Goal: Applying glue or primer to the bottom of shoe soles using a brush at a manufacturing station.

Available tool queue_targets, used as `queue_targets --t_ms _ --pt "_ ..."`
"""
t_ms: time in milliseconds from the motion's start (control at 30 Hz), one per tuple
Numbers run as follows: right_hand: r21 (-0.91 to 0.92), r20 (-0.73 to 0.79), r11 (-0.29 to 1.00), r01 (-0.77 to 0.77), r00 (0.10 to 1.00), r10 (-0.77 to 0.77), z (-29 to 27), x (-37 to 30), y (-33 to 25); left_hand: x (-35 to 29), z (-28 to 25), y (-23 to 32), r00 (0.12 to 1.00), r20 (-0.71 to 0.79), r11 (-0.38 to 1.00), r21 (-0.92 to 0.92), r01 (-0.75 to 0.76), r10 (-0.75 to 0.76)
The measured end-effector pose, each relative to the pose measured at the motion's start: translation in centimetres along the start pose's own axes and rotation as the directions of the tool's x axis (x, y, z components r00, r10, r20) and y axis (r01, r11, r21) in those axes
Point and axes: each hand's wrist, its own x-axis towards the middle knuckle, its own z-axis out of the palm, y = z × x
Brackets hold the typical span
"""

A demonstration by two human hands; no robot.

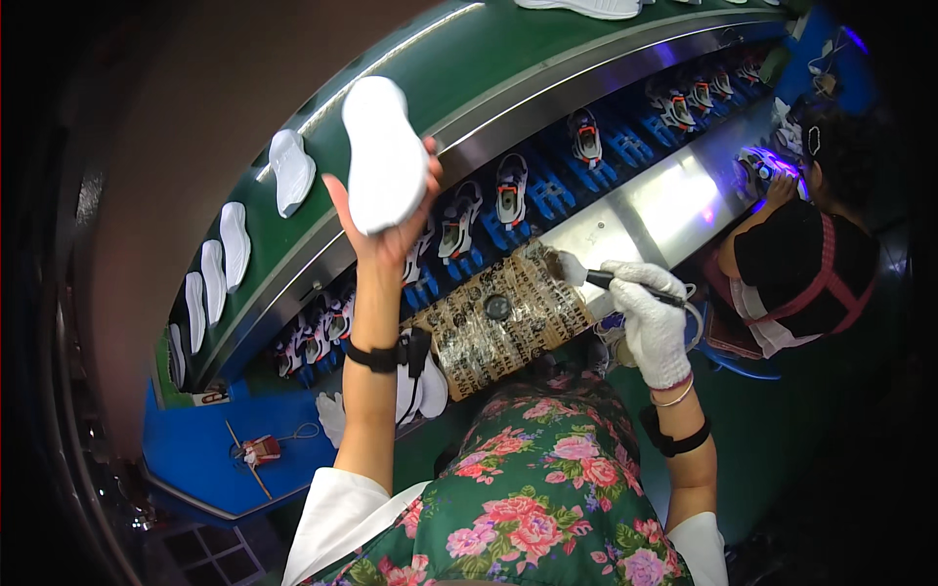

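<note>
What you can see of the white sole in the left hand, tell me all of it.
The white sole is long, with rounded ends and a slight waist; it looks like smooth rubber or foam. It lies along the bare left hand, one end over the palm, fingers showing at its right edge. Glare hides fine detail.

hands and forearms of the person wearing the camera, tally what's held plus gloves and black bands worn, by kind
White sole, held in left hand: 1
Black-handled brush, held in right hand: 1
White glove, worn on right hand: 1
Black bands, one per forearm: 2
Total: 5
</note>
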Motion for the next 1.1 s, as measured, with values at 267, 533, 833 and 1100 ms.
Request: queue_targets --t_ms 267,533,833,1100 --pt "-0.058 -0.037 0.982 -0.18 0.983 0.178 -3.4 -1.2 4.2 5.1 -0.8 -0.6 0.783 -0.5 0.882 -0.078 -0.465 0.369" --pt "0.018 -0.109 0.989 -0.15 0.983 0.151 -4.8 -3.4 3.2 22.2 -1.7 -12.5 0.923 0.059 0.035 0.996 -0.079 0.381" --pt "0.063 -0.156 0.98 -0.191 0.968 0.198 -6.6 -3.7 2.4 33.7 -3.5 -17.8 0.946 0.207 -0.793 0.604 0.077 0.25" --pt "0.052 -0.084 0.984 -0.171 0.981 0.175 -6.6 -2.5 2.5 19.5 -0.7 -9.8 0.816 0.116 0.019 0.988 -0.153 0.566"
